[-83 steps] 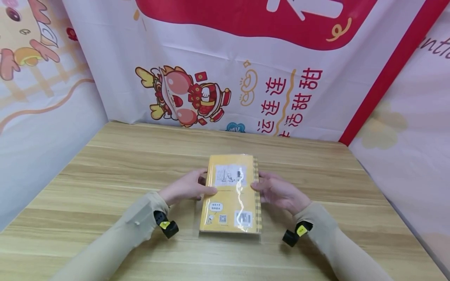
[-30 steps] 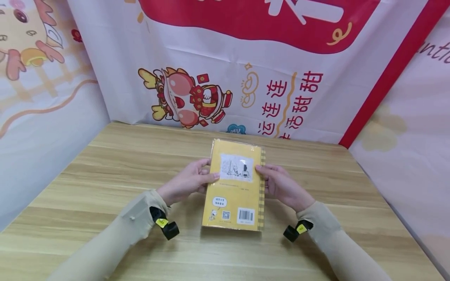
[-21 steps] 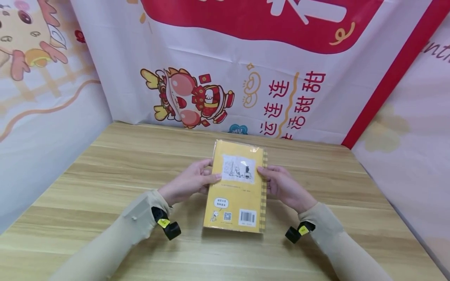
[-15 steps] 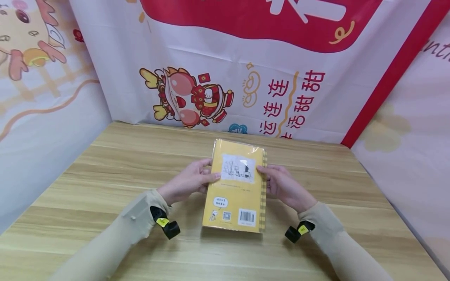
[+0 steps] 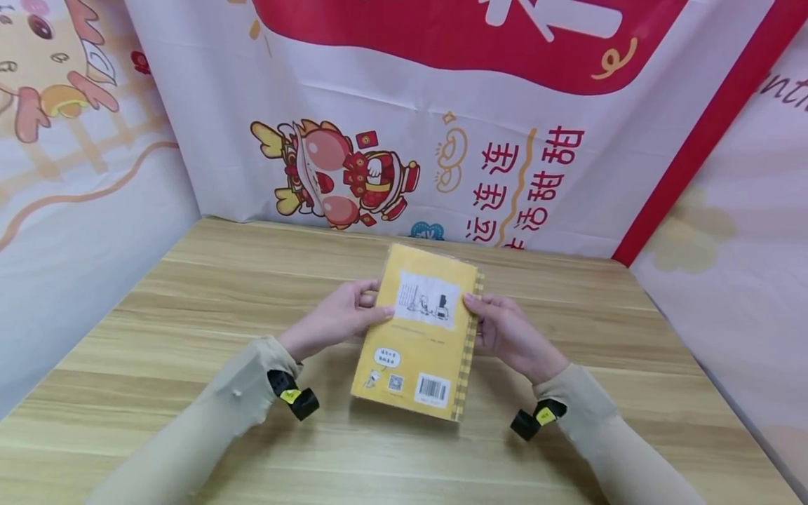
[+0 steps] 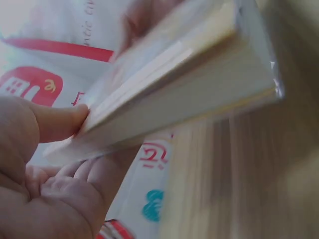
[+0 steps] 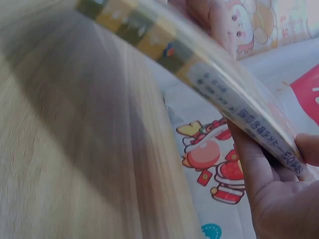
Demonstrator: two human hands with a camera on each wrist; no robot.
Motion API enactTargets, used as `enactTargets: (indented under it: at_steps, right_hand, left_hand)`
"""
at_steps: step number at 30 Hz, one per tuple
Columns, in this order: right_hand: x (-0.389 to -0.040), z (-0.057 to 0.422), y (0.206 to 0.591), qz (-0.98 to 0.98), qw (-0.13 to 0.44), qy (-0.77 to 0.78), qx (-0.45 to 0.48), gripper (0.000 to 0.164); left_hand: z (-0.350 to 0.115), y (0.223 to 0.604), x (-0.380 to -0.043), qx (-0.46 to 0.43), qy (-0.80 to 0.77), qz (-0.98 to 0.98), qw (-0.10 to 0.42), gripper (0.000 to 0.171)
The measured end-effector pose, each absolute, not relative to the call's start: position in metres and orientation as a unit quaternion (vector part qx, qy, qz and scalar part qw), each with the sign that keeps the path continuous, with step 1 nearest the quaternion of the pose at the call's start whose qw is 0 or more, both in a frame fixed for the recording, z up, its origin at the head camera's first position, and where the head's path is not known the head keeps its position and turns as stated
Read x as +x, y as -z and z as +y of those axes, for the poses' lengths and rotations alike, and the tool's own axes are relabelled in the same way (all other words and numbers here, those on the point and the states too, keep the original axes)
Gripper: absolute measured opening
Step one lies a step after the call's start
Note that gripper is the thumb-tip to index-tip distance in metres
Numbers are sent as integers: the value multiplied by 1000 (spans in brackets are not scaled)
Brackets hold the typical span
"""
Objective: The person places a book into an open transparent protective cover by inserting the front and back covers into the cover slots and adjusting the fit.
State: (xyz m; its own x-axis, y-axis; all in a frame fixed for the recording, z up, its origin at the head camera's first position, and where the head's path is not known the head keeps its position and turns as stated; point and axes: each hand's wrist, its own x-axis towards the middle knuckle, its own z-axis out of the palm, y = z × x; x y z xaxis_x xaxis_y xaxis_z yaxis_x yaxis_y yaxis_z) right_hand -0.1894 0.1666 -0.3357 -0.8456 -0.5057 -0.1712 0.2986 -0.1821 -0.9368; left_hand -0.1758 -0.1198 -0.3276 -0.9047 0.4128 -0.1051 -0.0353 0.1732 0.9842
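Observation:
A yellow book [image 5: 410, 351] in a clear plastic cover is held up above the table, back cover toward the head camera, with a barcode and a small cartoon panel on it. My left hand [image 5: 334, 315] grips its left edge, thumb on the cover and fingers underneath. On the other side my right hand [image 5: 514, 333] pinches the checkered spine edge in the same way. The left wrist view shows the page edges of the book [image 6: 199, 99] between thumb and fingers. Printed characters run along the spine of the book [image 7: 239, 107] in the right wrist view.
The wood-grain table [image 5: 208, 315] lies beneath both hands. Behind it hangs a white and red printed cloth [image 5: 404, 91], and more printed cloth flanks both sides. Black wrist cameras [image 5: 303, 403] are strapped over the sleeves.
Over the span, the book has risen and moved away from me, gripped by both hands throughout. In the last half second it has turned slightly, its near end swinging left.

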Motion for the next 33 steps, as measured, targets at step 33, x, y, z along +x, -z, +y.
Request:
enactTargets:
  at_steps: [33]
  right_hand:
    - [-176, 139, 327, 411, 192, 884, -111, 52]
  left_hand:
    - [-95, 332, -153, 256, -174, 925, -219, 78]
